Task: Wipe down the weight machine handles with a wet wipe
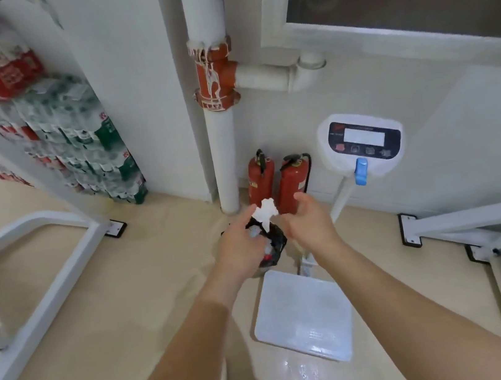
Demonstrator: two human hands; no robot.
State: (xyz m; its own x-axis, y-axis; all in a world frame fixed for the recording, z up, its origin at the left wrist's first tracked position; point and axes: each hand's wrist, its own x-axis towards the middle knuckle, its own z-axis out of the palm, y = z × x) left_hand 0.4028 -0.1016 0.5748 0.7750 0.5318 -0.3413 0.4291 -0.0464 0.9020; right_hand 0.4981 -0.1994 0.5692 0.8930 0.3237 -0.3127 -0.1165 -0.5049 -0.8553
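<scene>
The white wipe [266,212] stands crumpled between both hands, above a black bag [275,246]. The left hand [240,248] lays a straight forefinger on its left edge. The right hand [310,224] meets its right edge, thumb lifted. Whether either grip pinches cannot be told. Two fire extinguishers [293,182] and a pipe [225,161] stand just behind, and a scale platform [300,312] lies below. White machine frames [42,263] border bare floor [130,305] at left.
</scene>
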